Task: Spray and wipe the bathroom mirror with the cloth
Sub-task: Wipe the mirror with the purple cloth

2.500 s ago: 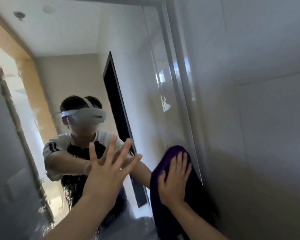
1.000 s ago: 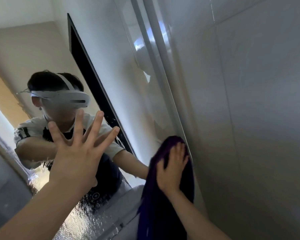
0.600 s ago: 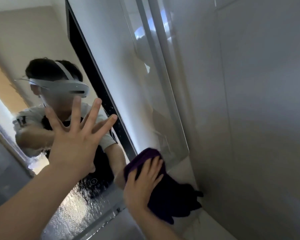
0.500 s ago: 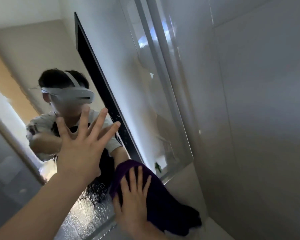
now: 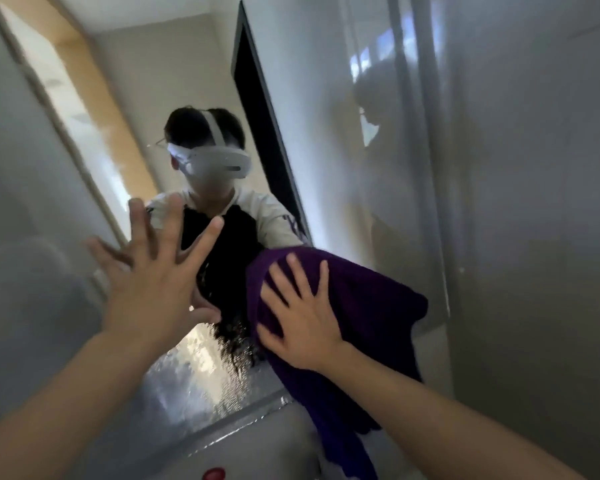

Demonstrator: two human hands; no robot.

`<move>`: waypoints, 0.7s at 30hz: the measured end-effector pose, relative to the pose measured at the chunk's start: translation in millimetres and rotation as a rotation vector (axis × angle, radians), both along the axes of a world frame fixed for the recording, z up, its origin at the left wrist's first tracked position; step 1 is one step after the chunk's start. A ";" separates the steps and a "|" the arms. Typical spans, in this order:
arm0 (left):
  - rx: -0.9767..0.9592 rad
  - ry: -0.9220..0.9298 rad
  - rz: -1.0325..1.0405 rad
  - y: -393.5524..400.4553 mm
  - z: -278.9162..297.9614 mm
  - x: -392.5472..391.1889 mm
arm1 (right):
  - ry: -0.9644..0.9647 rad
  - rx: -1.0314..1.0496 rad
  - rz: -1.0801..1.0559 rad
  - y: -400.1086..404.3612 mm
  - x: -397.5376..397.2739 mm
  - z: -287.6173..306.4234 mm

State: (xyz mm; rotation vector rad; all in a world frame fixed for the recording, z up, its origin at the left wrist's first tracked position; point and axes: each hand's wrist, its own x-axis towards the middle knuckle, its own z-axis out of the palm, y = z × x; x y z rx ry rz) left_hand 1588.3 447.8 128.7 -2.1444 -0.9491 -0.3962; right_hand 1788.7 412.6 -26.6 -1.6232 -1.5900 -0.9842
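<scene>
Left hand (image 5: 153, 285) flat against the mirror (image 5: 319, 140), fingers spread straight, holding nothing. Water droplets (image 5: 201, 368) on the glass along mirror's bottom edge. Right hand (image 5: 302, 317) just beside it, fingers straight, pressing purple cloth (image 5: 371, 313) onto glass near mirror's bottom right corner; cloth hangs past the bottom edge. Grey wall (image 5: 534, 202) at right.

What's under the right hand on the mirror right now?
The purple cloth lies under the right hand, whose straight fingers press it flat against the mirror. The glass behind the cloth is covered, so wet or dry there cannot be told.
</scene>
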 end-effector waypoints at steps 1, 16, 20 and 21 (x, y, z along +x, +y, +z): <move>0.006 0.010 0.025 -0.4 -0.1 -0.2 | -0.143 -0.054 0.057 -1.9 1.6 -22.2; 0.012 -0.032 0.050 -0.5 -0.9 1.2 | -0.028 0.030 -0.094 -22.2 61.0 25.5; 0.031 -0.036 0.007 1.5 0.2 -5.6 | -0.017 0.006 -0.023 4.5 -14.6 34.4; 0.035 -0.053 -0.004 5.2 -1.0 -14.1 | -0.127 -0.051 0.019 8.2 -27.7 21.3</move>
